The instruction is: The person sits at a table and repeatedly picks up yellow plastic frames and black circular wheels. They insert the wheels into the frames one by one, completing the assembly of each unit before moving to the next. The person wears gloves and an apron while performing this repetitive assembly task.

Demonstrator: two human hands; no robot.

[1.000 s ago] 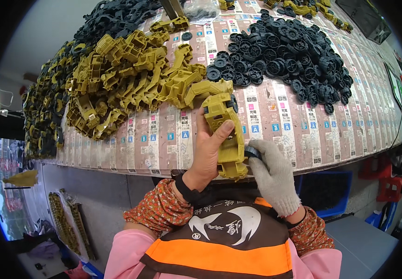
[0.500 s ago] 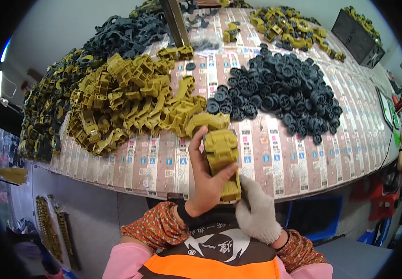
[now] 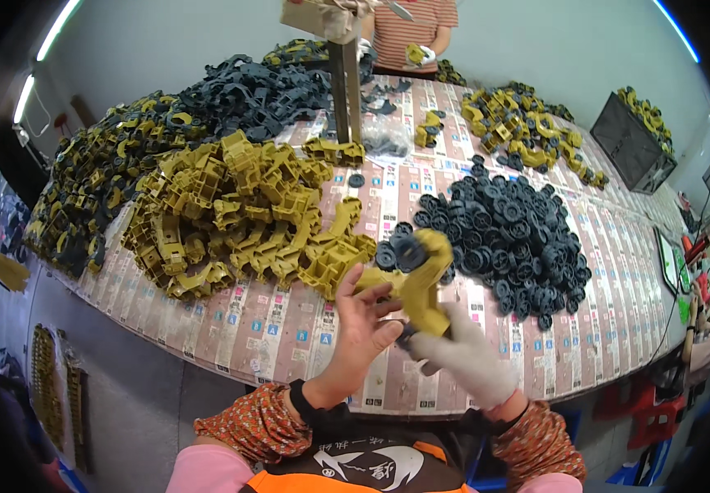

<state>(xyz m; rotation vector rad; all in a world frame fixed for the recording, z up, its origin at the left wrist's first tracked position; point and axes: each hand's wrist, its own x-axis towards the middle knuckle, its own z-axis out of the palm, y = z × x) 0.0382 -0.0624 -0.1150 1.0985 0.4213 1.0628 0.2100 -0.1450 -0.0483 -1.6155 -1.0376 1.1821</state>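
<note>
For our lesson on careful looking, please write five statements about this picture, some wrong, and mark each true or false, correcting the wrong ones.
1. The gloved right hand holds a yellow toy. True.
2. Both hands wear gloves. False: the left hand is bare.
3. The heap of wheels lies right of the heap of yellow parts. True.
4. The yellow toy has no wheels. False: a dark wheel shows on it.
5. Across the table, someone wears a striped top. True.

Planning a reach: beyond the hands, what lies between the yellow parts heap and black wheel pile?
The head view shows a lone black wheel, a curved yellow part and patterned tabletop between them.
</note>
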